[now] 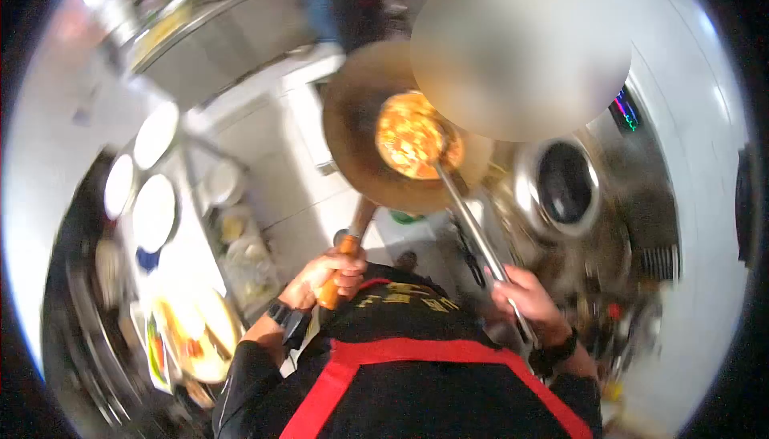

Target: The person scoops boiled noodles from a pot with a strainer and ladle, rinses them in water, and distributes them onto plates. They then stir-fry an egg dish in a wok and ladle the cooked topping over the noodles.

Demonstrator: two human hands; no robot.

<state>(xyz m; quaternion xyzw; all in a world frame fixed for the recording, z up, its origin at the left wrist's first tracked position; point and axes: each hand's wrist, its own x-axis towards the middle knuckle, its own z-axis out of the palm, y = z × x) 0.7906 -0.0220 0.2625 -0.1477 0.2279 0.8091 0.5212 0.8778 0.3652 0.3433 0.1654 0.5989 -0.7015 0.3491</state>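
Observation:
My left hand (pixel 340 275) is closed around the wooden handle of a large wok (pixel 348 110). The wok is held out in front of my body, over the floor. Orange-yellow food in sauce (pixel 407 136) fills the middle of it. My right hand (pixel 529 303) grips the long metal handle of a ladle (pixel 474 223), which slants down into the wok. The ladle's head meets the right side of the food and is partly hidden there. A grey blurred oval covers the wok's far right edge.
White plates (pixel 155 213) stand on a counter at left, near a round board (pixel 204 335) with food. At right, a dark round opening with a shiny rim (pixel 565 183) sits on the range. Another person (pixel 356 6) stands at the back beside a steel counter (pixel 232 34).

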